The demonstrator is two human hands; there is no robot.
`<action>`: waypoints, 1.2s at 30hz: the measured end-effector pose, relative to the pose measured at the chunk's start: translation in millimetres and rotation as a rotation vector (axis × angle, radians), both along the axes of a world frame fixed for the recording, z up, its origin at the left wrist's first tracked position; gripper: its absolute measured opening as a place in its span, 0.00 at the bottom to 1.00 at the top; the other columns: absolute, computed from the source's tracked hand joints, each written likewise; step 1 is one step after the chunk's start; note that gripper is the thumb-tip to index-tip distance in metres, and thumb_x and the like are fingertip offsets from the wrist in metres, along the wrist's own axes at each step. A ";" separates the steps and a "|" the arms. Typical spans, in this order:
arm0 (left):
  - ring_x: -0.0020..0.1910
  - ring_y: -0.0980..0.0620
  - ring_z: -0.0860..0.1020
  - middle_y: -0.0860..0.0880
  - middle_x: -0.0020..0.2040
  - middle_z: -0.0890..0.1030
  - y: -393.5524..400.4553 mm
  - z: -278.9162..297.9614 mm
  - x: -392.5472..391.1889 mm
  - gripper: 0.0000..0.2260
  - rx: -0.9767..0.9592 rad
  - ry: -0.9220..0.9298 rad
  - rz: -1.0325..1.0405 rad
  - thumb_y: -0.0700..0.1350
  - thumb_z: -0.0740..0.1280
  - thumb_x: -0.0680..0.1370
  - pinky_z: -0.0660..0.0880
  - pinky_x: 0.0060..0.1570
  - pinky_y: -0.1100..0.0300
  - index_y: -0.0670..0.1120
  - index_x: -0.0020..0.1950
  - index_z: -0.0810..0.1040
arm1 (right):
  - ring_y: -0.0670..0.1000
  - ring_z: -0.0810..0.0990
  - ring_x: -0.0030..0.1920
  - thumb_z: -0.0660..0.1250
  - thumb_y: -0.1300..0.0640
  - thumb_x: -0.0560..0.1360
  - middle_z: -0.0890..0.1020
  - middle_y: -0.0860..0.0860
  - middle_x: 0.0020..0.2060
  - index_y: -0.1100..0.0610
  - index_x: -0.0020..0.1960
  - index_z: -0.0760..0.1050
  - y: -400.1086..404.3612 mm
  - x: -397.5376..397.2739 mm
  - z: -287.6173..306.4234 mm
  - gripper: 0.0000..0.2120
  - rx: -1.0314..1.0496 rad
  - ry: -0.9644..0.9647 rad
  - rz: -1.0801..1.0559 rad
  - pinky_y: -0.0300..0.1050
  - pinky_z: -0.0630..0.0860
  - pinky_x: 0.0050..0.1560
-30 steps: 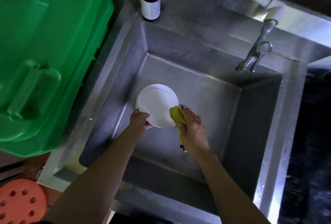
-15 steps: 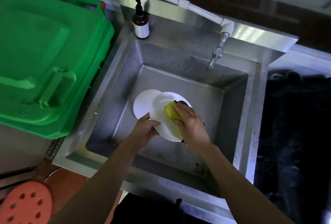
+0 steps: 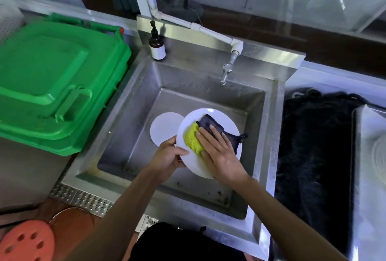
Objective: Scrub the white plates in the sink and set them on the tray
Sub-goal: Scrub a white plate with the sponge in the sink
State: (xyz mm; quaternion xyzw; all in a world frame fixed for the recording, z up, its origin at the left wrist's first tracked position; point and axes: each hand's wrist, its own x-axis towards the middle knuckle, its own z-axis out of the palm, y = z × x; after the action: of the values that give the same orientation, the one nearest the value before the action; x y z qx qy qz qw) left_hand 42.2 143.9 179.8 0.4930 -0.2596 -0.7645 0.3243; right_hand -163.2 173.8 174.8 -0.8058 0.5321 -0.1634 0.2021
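I noted the left hand (image 3: 170,157) gripped the round white plate's (image 3: 226,120) left rim above the steel sink (image 3: 133,114); the right hand (image 3: 219,152) pressed flat a yellow-and-dark scrubbing cloth (image 3: 193,138) at its centre.

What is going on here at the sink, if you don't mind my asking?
A person is washing dishes. The left hand grips the rim of a white plate held over the sink, while the right hand presses a yellow and dark sponge flat against its face. A second plate lies in the basin behind it.
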 end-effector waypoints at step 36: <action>0.50 0.42 0.82 0.44 0.54 0.86 50.2 73.2 -35.2 0.27 -0.192 -0.279 0.319 0.35 0.68 0.60 0.81 0.39 0.51 0.43 0.59 0.83 | 0.47 0.43 0.81 0.47 0.49 0.86 0.53 0.45 0.81 0.51 0.82 0.52 13.4 0.1 -0.1 0.25 0.007 -0.252 -0.441 0.55 0.46 0.81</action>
State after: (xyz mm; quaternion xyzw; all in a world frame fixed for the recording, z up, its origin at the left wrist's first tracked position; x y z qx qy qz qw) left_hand 7.0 194.1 253.0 0.5953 -0.2924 -0.5998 0.4476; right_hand -163.1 187.2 174.7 -0.6429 0.6661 -0.3008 0.2292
